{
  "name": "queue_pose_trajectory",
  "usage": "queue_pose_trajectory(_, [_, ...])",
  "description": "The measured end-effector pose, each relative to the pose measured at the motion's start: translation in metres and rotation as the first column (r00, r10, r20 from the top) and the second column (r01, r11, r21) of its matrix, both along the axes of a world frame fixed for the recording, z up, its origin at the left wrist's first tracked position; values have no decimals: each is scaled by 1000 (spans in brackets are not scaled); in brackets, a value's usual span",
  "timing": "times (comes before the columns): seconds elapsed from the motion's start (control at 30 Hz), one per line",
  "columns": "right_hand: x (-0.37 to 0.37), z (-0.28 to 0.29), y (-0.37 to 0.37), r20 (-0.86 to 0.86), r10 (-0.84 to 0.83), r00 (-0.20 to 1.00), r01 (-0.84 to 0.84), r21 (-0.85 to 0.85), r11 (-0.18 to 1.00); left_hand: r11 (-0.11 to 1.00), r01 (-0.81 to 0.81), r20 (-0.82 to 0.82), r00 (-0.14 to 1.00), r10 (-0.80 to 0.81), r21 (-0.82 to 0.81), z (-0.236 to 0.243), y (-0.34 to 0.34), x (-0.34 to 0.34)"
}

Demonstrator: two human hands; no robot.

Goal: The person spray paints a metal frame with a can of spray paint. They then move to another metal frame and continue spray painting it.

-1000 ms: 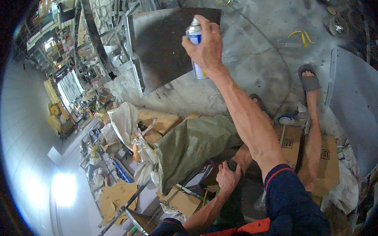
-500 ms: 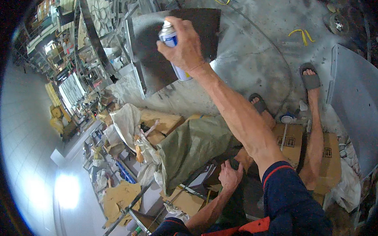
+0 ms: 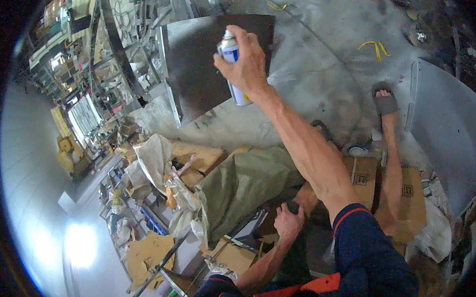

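My right hand (image 3: 247, 61) is closed around a white and blue spray can (image 3: 231, 53), its index finger on top at the nozzle. The can is held slightly tilted above a dark flat panel (image 3: 198, 93) with a pale metal strip along its left edge. Part of the panel near that edge looks lighter and hazy. Down by my knee, my left hand (image 3: 289, 221) has its fingers curled about a small dark rounded thing (image 3: 294, 208), mostly hidden by the fingers.
A grey-green cloth (image 3: 241, 186) lies over things at the middle. Cardboard (image 3: 411, 204) is under my leg. A large pale grey panel (image 3: 448, 131) leans at the right. A metal frame (image 3: 112, 47) stands far left, and yellow straps (image 3: 378, 48) lie on the concrete floor.
My right hand has moved a little to the right across the dark panel with the spray can. My left hand has stayed by my knee. The view has shifted slightly.
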State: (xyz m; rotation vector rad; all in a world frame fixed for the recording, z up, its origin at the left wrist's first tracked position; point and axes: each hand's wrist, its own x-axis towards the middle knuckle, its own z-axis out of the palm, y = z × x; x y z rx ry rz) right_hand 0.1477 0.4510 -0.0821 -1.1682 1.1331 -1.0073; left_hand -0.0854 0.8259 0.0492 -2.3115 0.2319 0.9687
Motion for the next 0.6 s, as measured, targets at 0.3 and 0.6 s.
queue_pose_trajectory(0.3, [3, -65, -21, -163, -45, 986, 43, -19, 999, 998, 56, 13, 998, -56, -31, -6, 7, 5])
queue_pose_trajectory(0.6, [21, -10, -8, 138, 154, 978, -128, -180, 975, 999, 20, 6, 1000, -20, -49, -8, 14, 6])
